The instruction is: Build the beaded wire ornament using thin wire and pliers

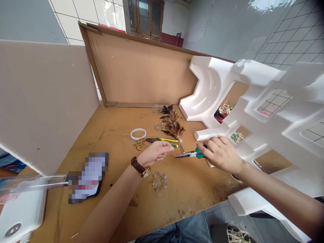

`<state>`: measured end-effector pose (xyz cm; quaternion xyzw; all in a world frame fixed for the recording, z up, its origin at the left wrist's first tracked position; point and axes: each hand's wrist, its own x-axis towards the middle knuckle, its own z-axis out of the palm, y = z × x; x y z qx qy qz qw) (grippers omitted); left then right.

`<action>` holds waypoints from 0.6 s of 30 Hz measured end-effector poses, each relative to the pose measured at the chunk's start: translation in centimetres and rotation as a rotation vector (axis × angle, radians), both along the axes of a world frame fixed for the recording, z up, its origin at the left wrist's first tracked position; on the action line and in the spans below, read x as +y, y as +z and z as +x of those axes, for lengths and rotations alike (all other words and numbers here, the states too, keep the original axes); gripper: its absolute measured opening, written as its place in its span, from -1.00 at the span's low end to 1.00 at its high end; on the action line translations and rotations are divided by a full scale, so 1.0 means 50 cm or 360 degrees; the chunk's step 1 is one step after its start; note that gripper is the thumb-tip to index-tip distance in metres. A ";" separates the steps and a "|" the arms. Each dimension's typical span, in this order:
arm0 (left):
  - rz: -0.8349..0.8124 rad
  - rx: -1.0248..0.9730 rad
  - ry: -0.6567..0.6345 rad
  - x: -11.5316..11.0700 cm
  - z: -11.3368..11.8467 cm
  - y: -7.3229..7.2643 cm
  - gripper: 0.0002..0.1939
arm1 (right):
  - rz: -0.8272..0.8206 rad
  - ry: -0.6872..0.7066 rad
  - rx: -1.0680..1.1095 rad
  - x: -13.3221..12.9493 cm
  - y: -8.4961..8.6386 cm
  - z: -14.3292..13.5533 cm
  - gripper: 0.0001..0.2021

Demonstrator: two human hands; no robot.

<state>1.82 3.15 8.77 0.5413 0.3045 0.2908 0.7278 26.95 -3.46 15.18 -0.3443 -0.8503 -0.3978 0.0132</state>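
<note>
Over the middle of the table, my left hand point(156, 152) is closed in a pinch on a thin wire point(174, 152), a fine line barely visible at the fingertips. My right hand point(220, 155) grips needle-nose pliers point(187, 154) with green handles, their jaws pointing left and meeting the wire's lower end. Whether the jaws are fully closed is too small to tell. Behind the hands lie yellow-and-green pliers point(164, 139), a roll of clear line point(138, 134), colourful threads point(139, 144) and a bunch of brown feathers point(172, 124). A beaded wire ring point(159, 182) rests nearer me.
White foam packing point(268, 135) stands along the right side, and a cardboard wall point(146, 71) closes the back. At the left are a phone point(89, 177), a white device point(24, 212) and a pale panel point(43, 101). The table's front edge point(177, 221) lies near my lap.
</note>
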 end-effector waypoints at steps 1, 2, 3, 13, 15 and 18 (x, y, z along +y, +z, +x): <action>-0.0005 -0.0006 -0.0007 0.000 0.000 0.000 -0.73 | 0.0002 -0.0001 -0.0011 0.000 0.000 0.000 -0.77; -0.0012 -0.0014 -0.0016 0.001 -0.001 0.000 -0.73 | 0.0002 -0.0002 -0.0015 0.000 0.000 0.001 -0.76; -0.0021 -0.0021 -0.0024 0.001 -0.001 -0.001 -0.73 | -0.0002 -0.0004 -0.0013 0.000 0.000 0.001 -0.76; -0.0051 -0.0055 -0.0046 0.004 -0.002 -0.005 -0.74 | -0.0008 -0.0004 0.0003 0.001 0.002 -0.001 -0.74; -0.0055 -0.0057 -0.0044 0.004 -0.002 -0.006 -0.74 | 0.0011 -0.0014 -0.0025 0.002 0.001 -0.001 -0.75; -0.0053 -0.0052 -0.0044 0.005 -0.002 -0.008 -0.75 | 0.0033 -0.0010 -0.0050 0.001 0.000 0.000 -0.75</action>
